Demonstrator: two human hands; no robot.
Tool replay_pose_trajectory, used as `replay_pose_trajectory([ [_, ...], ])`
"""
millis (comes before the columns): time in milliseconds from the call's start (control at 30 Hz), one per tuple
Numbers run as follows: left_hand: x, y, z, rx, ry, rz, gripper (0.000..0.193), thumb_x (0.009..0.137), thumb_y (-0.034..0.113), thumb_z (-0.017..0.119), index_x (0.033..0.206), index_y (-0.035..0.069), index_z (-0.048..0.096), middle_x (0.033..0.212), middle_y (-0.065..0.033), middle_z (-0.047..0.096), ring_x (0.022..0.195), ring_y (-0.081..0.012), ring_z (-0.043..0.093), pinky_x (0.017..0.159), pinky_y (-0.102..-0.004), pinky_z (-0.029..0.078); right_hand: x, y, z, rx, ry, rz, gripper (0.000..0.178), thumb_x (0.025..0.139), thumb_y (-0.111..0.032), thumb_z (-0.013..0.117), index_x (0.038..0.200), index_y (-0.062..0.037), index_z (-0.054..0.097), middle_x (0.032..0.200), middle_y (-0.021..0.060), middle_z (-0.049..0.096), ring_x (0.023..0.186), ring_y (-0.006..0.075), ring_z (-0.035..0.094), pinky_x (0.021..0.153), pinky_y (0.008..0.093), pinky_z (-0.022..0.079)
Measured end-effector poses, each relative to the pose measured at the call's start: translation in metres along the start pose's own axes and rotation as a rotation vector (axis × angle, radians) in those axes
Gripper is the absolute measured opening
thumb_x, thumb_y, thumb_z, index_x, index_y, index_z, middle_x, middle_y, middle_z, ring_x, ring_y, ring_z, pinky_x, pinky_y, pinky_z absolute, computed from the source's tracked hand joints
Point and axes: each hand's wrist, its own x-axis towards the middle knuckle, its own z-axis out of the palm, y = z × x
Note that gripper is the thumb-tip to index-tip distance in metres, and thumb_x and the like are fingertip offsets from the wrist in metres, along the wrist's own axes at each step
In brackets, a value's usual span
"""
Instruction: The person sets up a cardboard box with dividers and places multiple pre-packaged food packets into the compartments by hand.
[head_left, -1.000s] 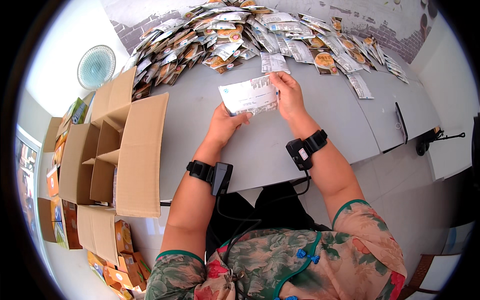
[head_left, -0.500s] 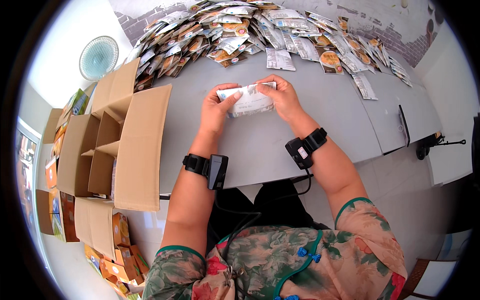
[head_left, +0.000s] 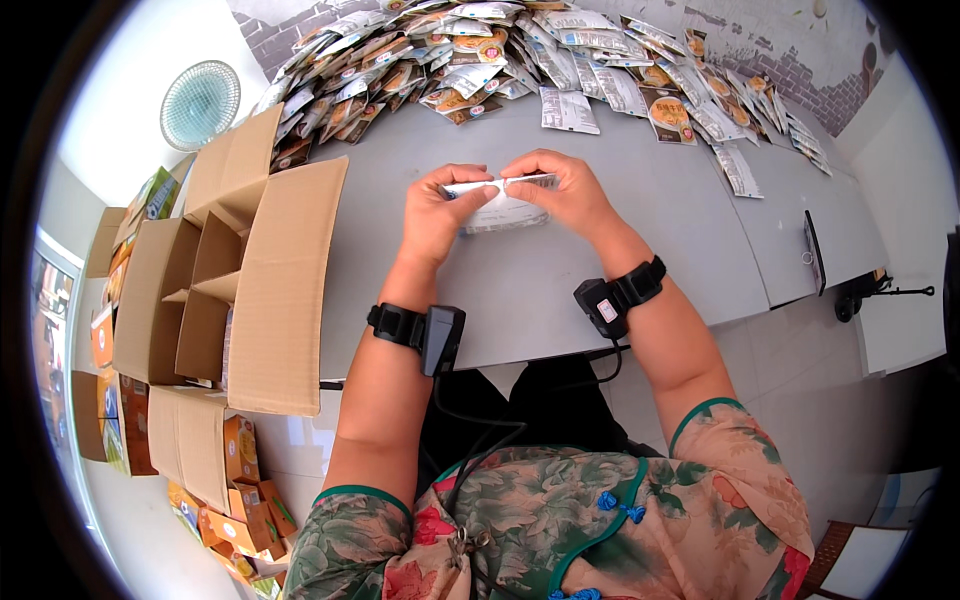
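Observation:
A white printed food pouch [head_left: 508, 213] is held between my two hands above the grey table. The fingers of my left hand [head_left: 445, 207] are closed on its left part, thumb on the upper edge. My right hand [head_left: 562, 190] pinches the same upper edge near the middle, so both thumb tips nearly meet there. The fingers behind the pouch are partly hidden. Beyond my hands, a large heap of similar pouches [head_left: 475, 50] covers the back of the table. One white pouch [head_left: 568, 111] lies flat at the heap's near edge.
At my left stands an open cardboard box [head_left: 290, 290] with cardboard dividers, its flaps spread out. Orange cartons [head_left: 240, 450] sit below and behind it. A round fan [head_left: 200, 105] is at the back left. A dark flat device [head_left: 814, 250] stands by the table's right edge.
My right hand has shifted left along the pouch's upper edge, bringing its thumb close to my left thumb. The pouch's upper edge now looks pinched together. My left hand stays about where it was.

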Motion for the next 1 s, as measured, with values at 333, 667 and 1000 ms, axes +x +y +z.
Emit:
replay_pose_trajectory([
  [333, -0.001, -0.004, 0.005, -0.044, 0.001, 0.000, 0.010, 0.073, 0.000, 0.070, 0.082, 0.001, 0.068, 0.097, -0.0122, 0.063, 0.091, -0.0170, 0.056, 0.084, -0.0287, 0.041, -0.001, 0.002, 0.004, -0.072, 0.074, -0.041, 0.012, 0.077, -0.015, 0.070, 0.083, -0.0048, 0.067, 0.082, 0.0037, 0.063, 0.076, 0.0136, 0.058, 0.068, 0.0261, 0.046],
  [667, -0.001, -0.006, 0.007, -0.180, 0.045, -0.093, 0.008, 0.076, 0.002, 0.068, 0.084, 0.000, 0.066, 0.088, -0.0098, 0.065, 0.079, -0.0141, 0.058, 0.073, -0.0254, 0.045, -0.001, -0.002, 0.004, -0.070, 0.064, -0.007, 0.007, 0.078, -0.008, 0.067, 0.080, -0.0012, 0.065, 0.085, 0.0037, 0.064, 0.079, 0.0101, 0.057, 0.072, 0.0243, 0.045],
  [1000, 0.006, -0.010, -0.004, -0.208, 0.124, -0.110, 0.004, 0.080, 0.002, 0.065, 0.083, -0.001, 0.063, 0.085, -0.0108, 0.065, 0.079, -0.0153, 0.060, 0.076, -0.0264, 0.048, -0.001, 0.004, 0.000, -0.069, 0.101, 0.040, 0.008, 0.078, -0.009, 0.067, 0.080, -0.0009, 0.065, 0.084, 0.0029, 0.064, 0.079, 0.0100, 0.057, 0.073, 0.0243, 0.044],
])
